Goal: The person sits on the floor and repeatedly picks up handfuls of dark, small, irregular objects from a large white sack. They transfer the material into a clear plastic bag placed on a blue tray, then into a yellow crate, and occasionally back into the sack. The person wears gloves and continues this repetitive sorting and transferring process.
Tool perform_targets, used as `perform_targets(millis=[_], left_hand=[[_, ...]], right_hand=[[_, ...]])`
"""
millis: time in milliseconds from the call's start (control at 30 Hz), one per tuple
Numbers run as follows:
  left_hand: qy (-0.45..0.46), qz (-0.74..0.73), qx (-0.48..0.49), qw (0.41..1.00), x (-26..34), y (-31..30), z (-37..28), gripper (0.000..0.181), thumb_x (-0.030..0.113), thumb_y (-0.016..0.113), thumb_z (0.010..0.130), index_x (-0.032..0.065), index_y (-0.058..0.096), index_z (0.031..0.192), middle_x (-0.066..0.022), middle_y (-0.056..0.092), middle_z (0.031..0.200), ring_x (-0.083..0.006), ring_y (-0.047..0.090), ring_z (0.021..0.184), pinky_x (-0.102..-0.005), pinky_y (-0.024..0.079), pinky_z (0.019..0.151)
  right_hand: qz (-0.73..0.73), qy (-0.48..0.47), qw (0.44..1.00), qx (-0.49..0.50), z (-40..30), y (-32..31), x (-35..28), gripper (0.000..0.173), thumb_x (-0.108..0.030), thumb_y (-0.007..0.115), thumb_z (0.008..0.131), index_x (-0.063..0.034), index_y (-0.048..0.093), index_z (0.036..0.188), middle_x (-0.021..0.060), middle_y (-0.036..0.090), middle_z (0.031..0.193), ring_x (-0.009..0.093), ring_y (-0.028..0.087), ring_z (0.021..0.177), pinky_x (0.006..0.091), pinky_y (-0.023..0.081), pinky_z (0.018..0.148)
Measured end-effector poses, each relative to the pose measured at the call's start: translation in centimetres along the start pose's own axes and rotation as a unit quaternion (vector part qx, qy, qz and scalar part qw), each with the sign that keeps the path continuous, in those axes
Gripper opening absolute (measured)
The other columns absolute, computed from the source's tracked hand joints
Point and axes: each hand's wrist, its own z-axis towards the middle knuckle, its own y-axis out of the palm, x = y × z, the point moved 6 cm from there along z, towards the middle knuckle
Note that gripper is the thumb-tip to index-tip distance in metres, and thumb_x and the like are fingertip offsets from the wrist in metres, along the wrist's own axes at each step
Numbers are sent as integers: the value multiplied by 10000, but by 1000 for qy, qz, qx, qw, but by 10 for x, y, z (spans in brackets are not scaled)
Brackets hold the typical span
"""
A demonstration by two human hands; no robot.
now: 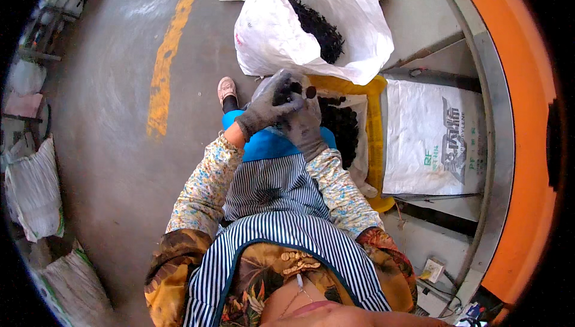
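My left hand and my right hand, both in grey gloves, meet above my lap at a clear plastic bag. Small black parts show between the fingers of my left hand, and a round black piece is at the fingertips of my right hand. Their exact kind cannot be told. Right of my hands, a yellow plastic crate holds a pale liner with many black parts. Beyond my hands stands an open white woven sack with thin black pieces inside.
A flattened white woven sack with printing lies right of the crate, beside an orange machine panel. A yellow floor line runs at the left. White sacks stand at the far left. A small socket box is at lower right.
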Motion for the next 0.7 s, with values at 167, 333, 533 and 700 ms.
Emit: perform_targets(millis=[167,333,533,700], left_hand=[[-110,-77,2,991,-14,-2,-9,607,143,686,927,-22,401,1437,-139,536,1378,-220,516,1252,-349,429,1065],[-84,128,-5,988,-55,-15,-15,442,130,653,932,3,526,1336,-129,630,1243,-221,588,1142,-353,473,994],[-37,303,39,952,-52,-13,-25,371,214,675,834,75,638,1176,-207,640,1181,-403,582,1115,-490,463,968],[-63,326,22,943,-61,-12,-28,384,220,672,832,66,617,1179,-214,634,1180,-417,572,1116,-504,451,972]], right_hand=[[10,13,997,-77,-10,22,-7,515,-322,698,820,-109,592,1277,205,508,1351,416,501,1209,522,379,1074],[70,27,992,-97,-12,-21,-8,354,-108,705,801,-115,657,1152,210,502,1396,402,502,1274,472,410,1082],[177,267,945,-69,-19,-46,58,227,-91,687,836,-65,677,1061,149,673,1118,327,651,1038,392,516,904],[103,224,969,-21,-16,-20,73,216,-59,672,848,-41,672,1063,146,690,1030,295,668,978,348,513,870]])
